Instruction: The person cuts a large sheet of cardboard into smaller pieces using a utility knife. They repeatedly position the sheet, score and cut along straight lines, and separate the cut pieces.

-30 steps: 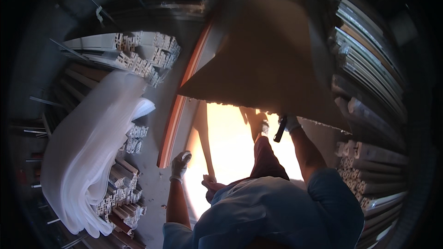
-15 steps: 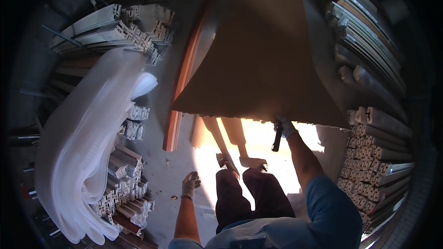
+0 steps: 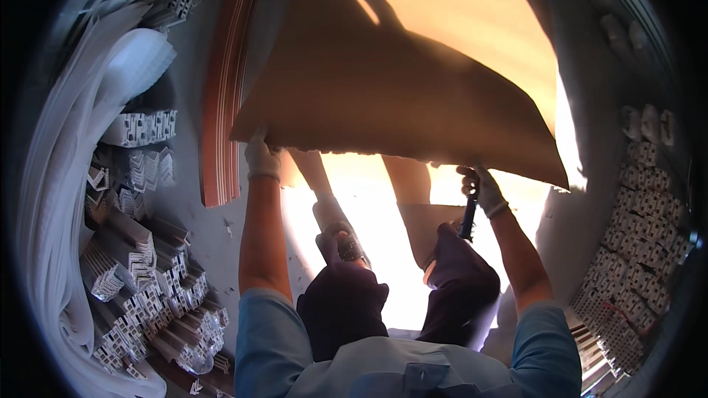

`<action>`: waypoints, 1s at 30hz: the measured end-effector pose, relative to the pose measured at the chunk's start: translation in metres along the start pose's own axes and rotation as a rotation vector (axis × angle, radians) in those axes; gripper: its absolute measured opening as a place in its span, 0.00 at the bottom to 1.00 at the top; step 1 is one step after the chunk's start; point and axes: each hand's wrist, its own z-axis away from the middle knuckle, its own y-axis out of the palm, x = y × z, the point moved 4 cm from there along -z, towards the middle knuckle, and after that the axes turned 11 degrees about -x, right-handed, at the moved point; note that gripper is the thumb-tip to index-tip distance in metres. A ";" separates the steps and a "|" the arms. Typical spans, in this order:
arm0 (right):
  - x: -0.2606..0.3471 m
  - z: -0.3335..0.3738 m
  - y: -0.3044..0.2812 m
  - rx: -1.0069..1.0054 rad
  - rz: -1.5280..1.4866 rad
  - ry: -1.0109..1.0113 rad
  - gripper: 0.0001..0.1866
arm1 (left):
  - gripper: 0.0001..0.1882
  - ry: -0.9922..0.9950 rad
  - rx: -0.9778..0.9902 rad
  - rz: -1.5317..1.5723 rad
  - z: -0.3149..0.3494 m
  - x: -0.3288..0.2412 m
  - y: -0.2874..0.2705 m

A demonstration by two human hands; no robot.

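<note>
A large brown cardboard sheet (image 3: 369, 103) with a ragged near edge is held up in front of me, bowing as it runs away into bright sunlight. My left hand (image 3: 262, 158), in a pale glove, is closed around the sheet's near edge, close to its left corner; the fingertips are hidden by the sheet. My right hand (image 3: 485, 190), also gloved, is curled around a slim black tool (image 3: 469, 218) pointing down, whose exact kind I cannot make out. That hand is at the near edge too, toward the right, and seems to touch it.
Reddish-brown long strips (image 3: 225, 96) lie on the floor left of the sheet. White foam wrap (image 3: 55, 191) drapes over stacked profiles (image 3: 151, 317) at the left. More stacked profiles (image 3: 627, 243) line the right. My legs stand below the sheet.
My left hand has risen from low at my side and taken hold of the sheet's left edge. The sheet's far part has dropped into sunlight. My view has shifted; the black tool stays in my right hand.
</note>
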 end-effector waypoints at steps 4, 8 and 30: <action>-0.048 -0.013 -0.085 -0.330 -0.078 -0.040 0.26 | 0.17 -0.022 0.059 -0.060 -0.048 0.045 -0.038; -0.084 -0.034 -0.122 -0.402 0.117 -0.078 0.17 | 0.19 -0.032 0.073 0.016 -0.066 0.079 -0.062; -0.132 -0.061 -0.232 -0.811 -0.258 -0.136 0.13 | 0.18 -0.068 -0.054 -0.092 -0.088 0.141 -0.145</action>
